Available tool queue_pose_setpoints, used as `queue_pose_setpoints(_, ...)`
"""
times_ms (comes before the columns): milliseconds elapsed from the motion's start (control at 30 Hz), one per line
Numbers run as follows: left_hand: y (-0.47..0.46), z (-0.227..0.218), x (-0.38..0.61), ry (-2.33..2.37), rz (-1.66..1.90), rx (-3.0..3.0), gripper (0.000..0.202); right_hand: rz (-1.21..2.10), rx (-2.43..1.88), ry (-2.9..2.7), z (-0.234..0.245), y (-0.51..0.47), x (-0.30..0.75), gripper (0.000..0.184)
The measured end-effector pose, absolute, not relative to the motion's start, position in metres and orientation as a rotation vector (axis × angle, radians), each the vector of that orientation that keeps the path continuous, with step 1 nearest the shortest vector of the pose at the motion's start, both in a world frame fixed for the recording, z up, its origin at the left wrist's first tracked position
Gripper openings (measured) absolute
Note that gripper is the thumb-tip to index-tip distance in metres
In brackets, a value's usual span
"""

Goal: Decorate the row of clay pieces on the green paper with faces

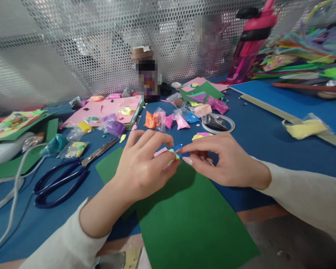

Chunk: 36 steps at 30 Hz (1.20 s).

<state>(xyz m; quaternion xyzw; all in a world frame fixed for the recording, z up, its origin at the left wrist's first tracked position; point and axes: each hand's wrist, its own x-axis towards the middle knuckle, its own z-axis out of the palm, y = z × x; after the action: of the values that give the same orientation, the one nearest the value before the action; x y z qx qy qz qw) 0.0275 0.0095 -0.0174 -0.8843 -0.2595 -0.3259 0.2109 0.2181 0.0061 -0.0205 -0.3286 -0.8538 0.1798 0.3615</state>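
Observation:
My left hand (141,166) and my right hand (222,160) meet over a green sheet of paper (190,220) on the blue table. Both pinch one small clay piece (176,152) with pink, light green and blue parts, held between the fingertips just above the sheet. The fingers of each hand are curled and pressed on the piece. Much of the piece is hidden by my fingers.
Blue-handled scissors (64,175) lie left of the sheet, next to a grey cable (14,186). Several small bags of coloured clay (170,119) and a tape ring (218,123) lie behind my hands. A pink bottle (249,45) and stacked foam sheets (299,52) stand far right. A mesh screen (72,48) backs the table.

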Motion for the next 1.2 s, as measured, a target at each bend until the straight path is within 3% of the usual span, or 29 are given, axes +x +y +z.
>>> queue_pose_setpoints(800,0.0078,-0.0183,0.0277,-0.718,-0.846,-2.483,0.016,0.442,-0.741,-2.313,-0.0248,0.0096,0.2182,0.016)
queue_pose_setpoints(1200,0.0094,-0.0208,0.026,-0.728,-0.953,-2.453,0.011,0.698,-0.871,-2.182,-0.0202,0.0116,0.2191,0.017)
